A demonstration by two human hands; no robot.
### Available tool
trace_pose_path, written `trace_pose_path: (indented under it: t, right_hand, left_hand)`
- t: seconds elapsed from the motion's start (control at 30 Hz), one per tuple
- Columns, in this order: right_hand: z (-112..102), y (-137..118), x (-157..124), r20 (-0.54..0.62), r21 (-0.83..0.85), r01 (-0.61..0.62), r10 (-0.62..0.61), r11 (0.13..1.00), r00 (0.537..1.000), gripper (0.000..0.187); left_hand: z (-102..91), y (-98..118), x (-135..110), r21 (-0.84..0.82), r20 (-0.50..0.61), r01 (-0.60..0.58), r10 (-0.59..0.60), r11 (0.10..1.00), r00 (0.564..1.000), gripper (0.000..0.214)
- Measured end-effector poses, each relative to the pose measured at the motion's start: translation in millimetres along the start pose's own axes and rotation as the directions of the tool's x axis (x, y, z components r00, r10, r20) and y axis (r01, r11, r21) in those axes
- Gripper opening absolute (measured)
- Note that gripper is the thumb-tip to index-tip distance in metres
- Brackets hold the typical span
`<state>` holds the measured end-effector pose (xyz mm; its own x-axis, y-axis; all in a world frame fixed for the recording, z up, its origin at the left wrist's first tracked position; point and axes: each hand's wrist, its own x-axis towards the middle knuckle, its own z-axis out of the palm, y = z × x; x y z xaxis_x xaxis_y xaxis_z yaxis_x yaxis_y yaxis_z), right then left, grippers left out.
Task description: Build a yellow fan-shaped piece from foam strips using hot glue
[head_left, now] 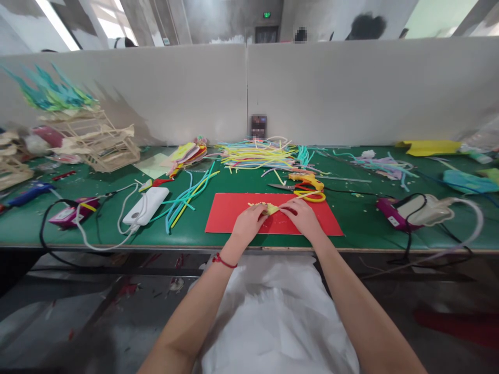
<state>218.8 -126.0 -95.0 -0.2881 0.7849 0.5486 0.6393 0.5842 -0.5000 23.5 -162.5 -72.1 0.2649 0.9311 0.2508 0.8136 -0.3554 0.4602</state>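
Observation:
On a red board [222, 213] at the front of the green table, a small pale yellow bumpy piece [272, 209] lies between my hands. My left hand [250, 224] has its fingers closed on the piece's left side. A red cord bracelet circles that wrist. From the right, my right hand [301, 217] pinches at the piece's other end, with a thin pale yellow strip [307, 196] running out above the fingers. What exactly lies between the fingertips is too small to make out. Scissors with yellow and red handles [307, 188] rest just behind my right hand.
Many coloured strips [261, 156] are heaped at the back, with more strips [189, 200] left of the board. A white power bank [146, 209] with cables sits at left. A blue glue gun [29, 193], a stick frame [103, 145] and a cream-coloured tool [423, 209] flank the work area.

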Motion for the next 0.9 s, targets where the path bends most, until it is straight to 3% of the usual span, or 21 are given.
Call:
trace_pose_path:
  t: [0.17,0.63,0.9]
  right_hand:
    - [1.7,5.7,-0.4,-0.061,-0.014,-0.046,0.045,0.999,0.997,0.023]
    - [0.6,4.9,0.7,0.013,-0.06,-0.025,0.025,0.998,1.0,0.02]
    - [1.2,10.1,5.6,0.076,0.045,0.003,-0.006,0.999,0.997,0.011]
  left_hand:
    - [0.8,-1.6,0.0,-0.008,-0.005,-0.004,0.004,1.0,1.0,0.02]
    - [1.4,-1.3,0.1,0.014,-0.02,-0.028,0.029,0.999,0.999,0.019]
    - [2.6,-3.8,0.0,-0.017,-0.042,-0.046,0.045,0.999,0.998,0.021]
